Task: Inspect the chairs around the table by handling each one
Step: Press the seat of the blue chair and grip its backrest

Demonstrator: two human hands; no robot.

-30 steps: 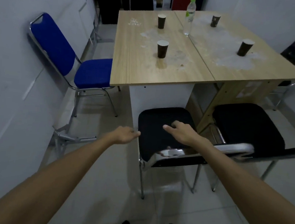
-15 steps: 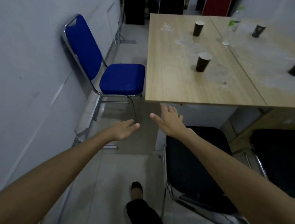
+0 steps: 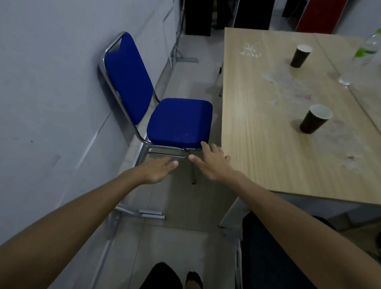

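Blue chair (image 3: 177,122), grey wall (image 3: 42,75), wooden table (image 3: 265,138)

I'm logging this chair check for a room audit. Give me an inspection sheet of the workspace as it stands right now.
Surface: wooden table, smeared with pale dusty marks.
Job's things: blue chair upright beside the grey wall, seat facing the table; black chair partly in view at the near right.
Clutter: three dark paper cups, the nearest upright; clear bottle with green label, blurred.
Grips: left hand and right hand both open, reaching toward the blue seat's front edge; contact cannot be told.
Cables: nothing seen.
Surroundings: grey wall on the left, tiled floor, dark panels and a red one at the back.
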